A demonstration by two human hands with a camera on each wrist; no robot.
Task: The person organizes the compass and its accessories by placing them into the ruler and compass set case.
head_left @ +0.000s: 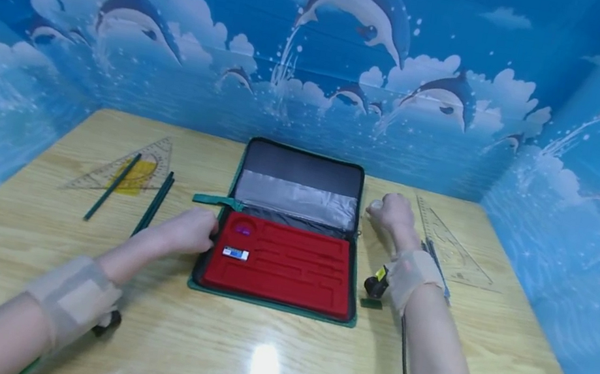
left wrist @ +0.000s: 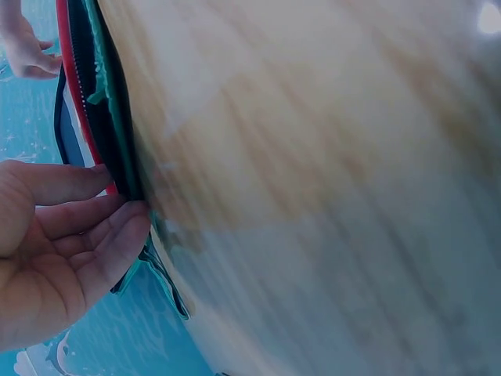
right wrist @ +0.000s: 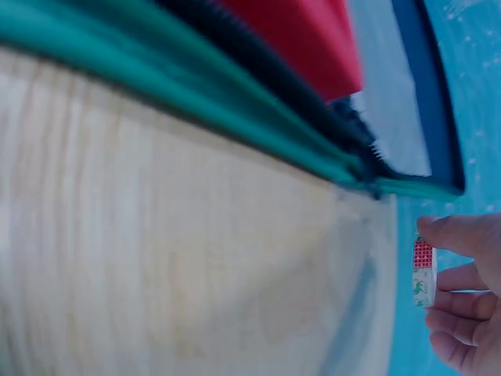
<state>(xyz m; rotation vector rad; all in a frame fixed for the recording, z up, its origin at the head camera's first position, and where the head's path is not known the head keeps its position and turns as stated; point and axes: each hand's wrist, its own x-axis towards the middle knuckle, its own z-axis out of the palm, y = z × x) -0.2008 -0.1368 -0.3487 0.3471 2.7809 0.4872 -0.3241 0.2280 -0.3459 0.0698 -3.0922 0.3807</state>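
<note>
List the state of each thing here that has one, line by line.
Case: open, lid folded back
Green strap: unfastened, stretching left
Red tray: in case, several slots empty
White-blue block: in tray
Purple item: in round recess
Left hand: pinching case's left edge
Right hand: holding patterned roll
Single green stick: across left set square
Paired green sticks: close together
Right set square: lying flat

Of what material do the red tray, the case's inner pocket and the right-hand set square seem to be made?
Red tray: probably moulded plastic, matte, perhaps flocked; it has shaped hollows and little glare.
Inner pocket: likely flexible plastic film, glossy, judging by its wrinkled silvery shine.
Right-hand set square: most likely clear plastic, since the tabletop shows through.
</note>
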